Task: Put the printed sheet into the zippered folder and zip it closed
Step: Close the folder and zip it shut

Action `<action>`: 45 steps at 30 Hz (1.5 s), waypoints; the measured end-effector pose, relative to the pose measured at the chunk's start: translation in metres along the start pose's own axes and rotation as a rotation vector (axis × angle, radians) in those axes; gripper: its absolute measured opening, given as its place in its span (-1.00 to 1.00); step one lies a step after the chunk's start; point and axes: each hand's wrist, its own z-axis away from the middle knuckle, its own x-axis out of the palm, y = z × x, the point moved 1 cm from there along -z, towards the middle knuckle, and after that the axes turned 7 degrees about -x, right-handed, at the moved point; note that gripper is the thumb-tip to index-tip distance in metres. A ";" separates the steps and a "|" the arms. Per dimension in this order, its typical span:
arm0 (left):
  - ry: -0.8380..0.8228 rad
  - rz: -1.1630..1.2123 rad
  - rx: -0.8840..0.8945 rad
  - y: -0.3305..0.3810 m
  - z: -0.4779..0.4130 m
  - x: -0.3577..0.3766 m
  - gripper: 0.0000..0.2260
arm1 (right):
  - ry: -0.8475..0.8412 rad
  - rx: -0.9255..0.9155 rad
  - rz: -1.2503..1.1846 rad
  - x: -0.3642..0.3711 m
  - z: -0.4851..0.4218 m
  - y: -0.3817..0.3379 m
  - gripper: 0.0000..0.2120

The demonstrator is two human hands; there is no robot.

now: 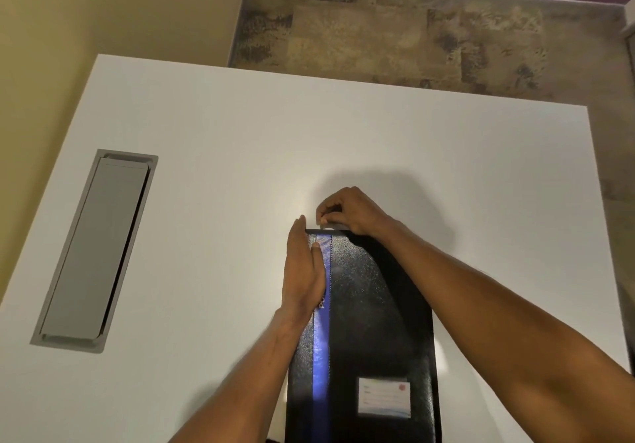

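A black zippered folder (pixel 371 326) with a blue stripe lies lengthwise on the white table (pixel 213 174), a small white label (pixel 384 397) near its close end. My left hand (pixel 304 271) lies flat with straight fingers along the folder's left edge, pressing it down. At the folder's far end my right hand (pixel 347 210) curls its fingers and pinches something small at the far edge, probably the zipper pull. The printed sheet is out of sight.
A grey cable hatch (pixel 98 250) is set into the table at the left. Beyond the table's far edge lies brown patterned carpet (pixel 429 33). A beige wall stands at the left.
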 end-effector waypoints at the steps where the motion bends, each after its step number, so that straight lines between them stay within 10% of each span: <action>1: -0.001 0.009 0.010 0.001 -0.001 0.000 -0.53 | 0.009 -0.001 -0.005 0.004 -0.003 -0.003 -0.92; 12: -0.014 -0.008 0.064 0.011 -0.001 -0.005 -0.59 | 0.184 0.142 -0.104 0.017 0.010 -0.017 -0.81; 20: 0.018 -0.217 0.185 0.007 0.036 -0.018 -0.54 | 0.653 0.289 -0.049 0.034 0.134 -0.017 -0.53; 28: 0.086 -0.246 0.112 -0.024 0.107 -0.023 -0.61 | 0.597 0.579 0.175 0.102 0.262 -0.013 -0.28; 45: 0.076 -0.040 -0.339 -0.056 0.138 -0.022 -0.57 | 0.529 0.728 -0.092 0.122 0.307 -0.004 -0.42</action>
